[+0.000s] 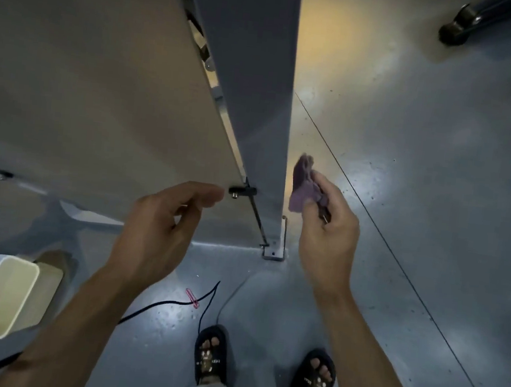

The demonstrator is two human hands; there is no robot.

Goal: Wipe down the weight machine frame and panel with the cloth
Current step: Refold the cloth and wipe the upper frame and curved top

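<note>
The weight machine's beige panel fills the upper left, seen from above. Its grey upright frame post runs down the middle to a metal foot bracket on the floor. My right hand grips a bunched purple cloth just right of the post, a little apart from it. My left hand hovers in front of the panel's lower corner with loosely curled fingers, holding nothing, its fingertips close to a small black knob.
A cream plastic bin stands on the grey floor at lower left. A black cable with a red clip trails across the floor by my slippered feet. A black wheel sits at the upper right.
</note>
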